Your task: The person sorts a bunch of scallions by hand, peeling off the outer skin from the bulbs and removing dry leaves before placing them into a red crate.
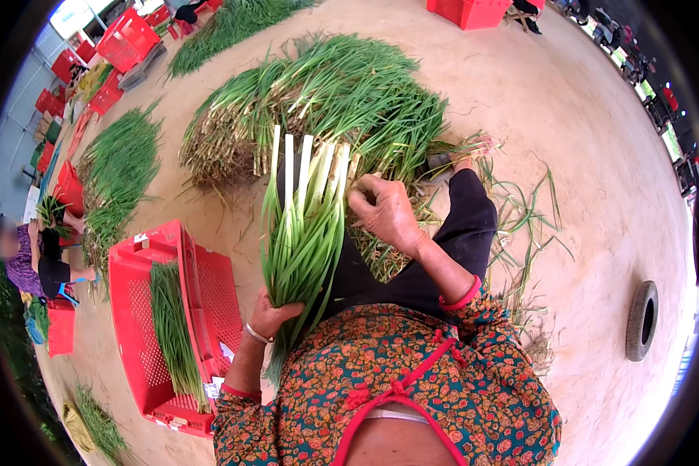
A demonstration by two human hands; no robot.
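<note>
My left hand (274,317) is closed around the leafy part of a bunch of leek-like stalks (303,225), held upright over my lap. Their white stems point away from me; several on the left look clean, while those on the right carry brownish skins. Beside the right edge of the bunch, my right hand (386,213) has its fingers curled in a pinch near an outer brownish stem. What lies between those fingertips cannot be made out. Beyond my knees spreads a large heap of similar stalks (357,101), with roots and soil toward the left.
At my left stands a red perforated crate (229,291) with long green stalks (171,326) inside. Leaf scraps (520,210) litter the floor at right, and a tyre (641,321) stands farther right. Another person (31,256) sits at far left near another green heap (120,179).
</note>
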